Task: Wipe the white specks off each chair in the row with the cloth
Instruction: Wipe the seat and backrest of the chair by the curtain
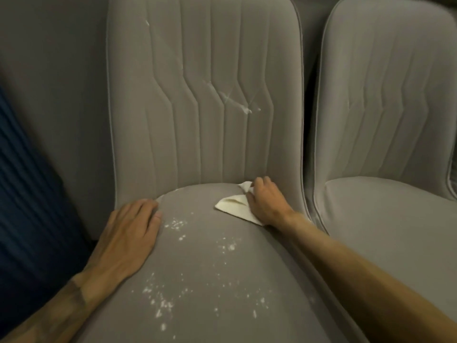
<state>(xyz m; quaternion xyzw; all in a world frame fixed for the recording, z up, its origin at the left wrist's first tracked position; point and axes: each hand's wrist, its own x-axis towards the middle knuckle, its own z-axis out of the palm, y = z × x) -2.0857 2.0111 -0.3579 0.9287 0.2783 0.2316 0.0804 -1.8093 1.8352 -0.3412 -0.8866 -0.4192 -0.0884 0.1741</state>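
Observation:
A grey upholstered chair [202, 134] fills the middle of the view. White specks [178, 276] are scattered over its seat, and white smears [237, 100] mark its backrest. My right hand [267, 201] grips a folded cream cloth [235, 205] at the back right of the seat, near the crease with the backrest. My left hand [128, 233] lies flat, fingers straight, on the seat's left edge.
A second grey chair [385, 115] stands close on the right, with a faint white mark on its backrest. A dark blue ribbed fabric [27, 194] lies at the left. Grey upholstery runs behind the chairs.

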